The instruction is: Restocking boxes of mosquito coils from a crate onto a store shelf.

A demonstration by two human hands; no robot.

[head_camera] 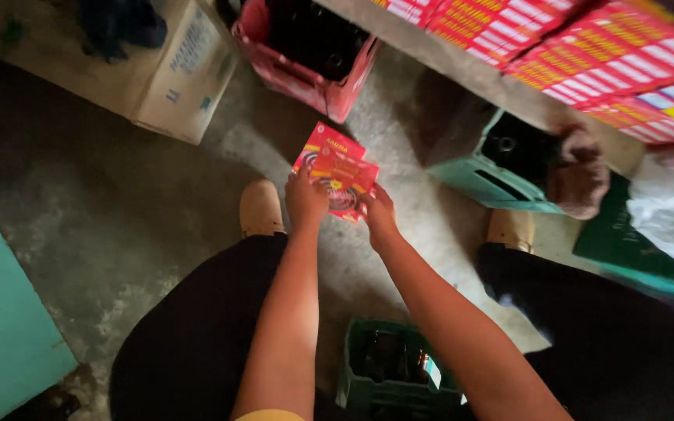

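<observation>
Gripping a red flat packet (pixel 335 173) from both sides, the left hand (pixel 306 200) and the right hand (pixel 378 214) are holding it above the concrete floor (pixel 118 203), near a red crate (pixel 306 74).

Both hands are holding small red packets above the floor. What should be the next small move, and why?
Probably square the packets into one even stack. The left hand and right hand pinch the red packets only at their lower edges, and the packets are fanned at different angles, so one might slip. Nothing supports them from below; only the bare concrete floor lies underneath.
</observation>
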